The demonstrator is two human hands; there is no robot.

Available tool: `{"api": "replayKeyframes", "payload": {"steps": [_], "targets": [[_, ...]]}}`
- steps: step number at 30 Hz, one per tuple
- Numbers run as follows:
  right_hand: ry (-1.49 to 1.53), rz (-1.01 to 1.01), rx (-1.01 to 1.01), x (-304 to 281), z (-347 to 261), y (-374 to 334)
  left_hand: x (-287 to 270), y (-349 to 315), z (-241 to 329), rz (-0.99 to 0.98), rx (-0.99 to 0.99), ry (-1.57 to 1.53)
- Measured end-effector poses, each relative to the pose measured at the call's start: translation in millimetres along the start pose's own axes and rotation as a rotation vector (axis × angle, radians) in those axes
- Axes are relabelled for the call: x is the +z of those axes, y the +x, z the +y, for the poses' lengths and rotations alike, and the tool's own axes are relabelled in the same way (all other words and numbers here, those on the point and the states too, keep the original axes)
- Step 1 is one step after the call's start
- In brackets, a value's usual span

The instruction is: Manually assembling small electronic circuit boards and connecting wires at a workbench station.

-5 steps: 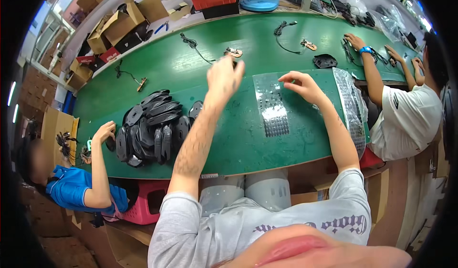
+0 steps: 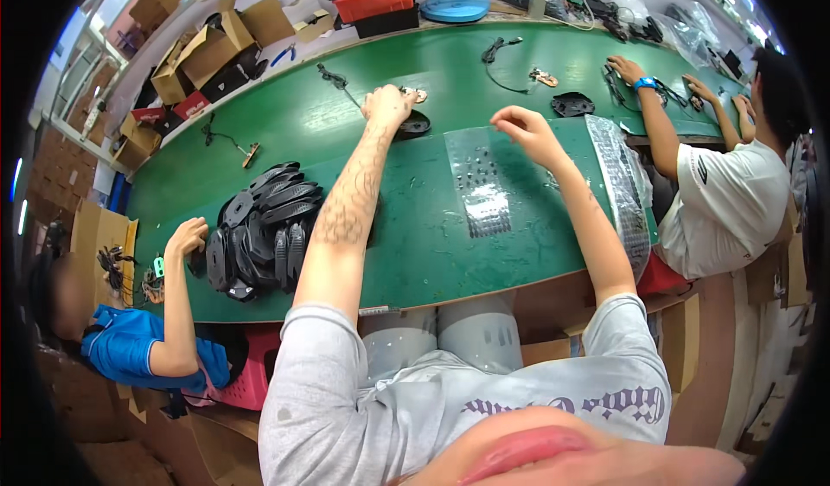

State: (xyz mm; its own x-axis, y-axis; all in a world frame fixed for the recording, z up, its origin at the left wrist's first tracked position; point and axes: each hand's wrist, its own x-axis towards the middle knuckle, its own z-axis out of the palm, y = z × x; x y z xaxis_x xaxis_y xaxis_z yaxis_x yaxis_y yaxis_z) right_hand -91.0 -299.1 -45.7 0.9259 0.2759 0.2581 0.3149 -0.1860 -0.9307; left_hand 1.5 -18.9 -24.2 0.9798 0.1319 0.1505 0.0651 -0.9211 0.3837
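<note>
My left hand (image 2: pixel 386 105) reaches to the far side of the green table (image 2: pixel 415 265), fingers curled down over a cable beside a small circuit board (image 2: pixel 417 95). Its fingertips are hidden, so what they grip does not show. A black plastic shell (image 2: pixel 415 124) lies just right of that wrist. Above a clear sheet of small round dots (image 2: pixel 486 201), my right hand (image 2: pixel 524 129) hovers with thumb and forefinger drawn together; anything between them is too small to make out. A heap of black shells (image 2: pixel 259 227) is piled left of my left forearm.
More cables with boards (image 2: pixel 543 77) are spread along the table, near another black shell (image 2: pixel 572 104). Bubble wrap (image 2: pixel 618 196) borders the right side. Co-workers sit at left (image 2: pixel 143 339) and right (image 2: pixel 726 201). A blue fan (image 2: pixel 454 3) and bins (image 2: pixel 373 0) stand behind.
My left hand has moved away from me toward the cable and board, and the black shell by its wrist now shows. My right hand has lifted slightly. The whole view has shifted a little.
</note>
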Motion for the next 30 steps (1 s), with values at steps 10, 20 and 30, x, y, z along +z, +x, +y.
{"api": "replayKeyframes", "payload": {"steps": [10,20,30], "targets": [[0.198,0.255,0.001,3.9,10.6,14.4,57.2,39.5,-16.8,-0.026,-0.063,-0.077],[0.518,0.305,0.118,10.0,9.0,0.0,35.8,-34.1,61.7,0.438,0.422,-0.777],[0.429,0.280,0.113,14.6,0.7,8.0,68.6,-59.9,55.5,0.163,0.329,-1.154]]}}
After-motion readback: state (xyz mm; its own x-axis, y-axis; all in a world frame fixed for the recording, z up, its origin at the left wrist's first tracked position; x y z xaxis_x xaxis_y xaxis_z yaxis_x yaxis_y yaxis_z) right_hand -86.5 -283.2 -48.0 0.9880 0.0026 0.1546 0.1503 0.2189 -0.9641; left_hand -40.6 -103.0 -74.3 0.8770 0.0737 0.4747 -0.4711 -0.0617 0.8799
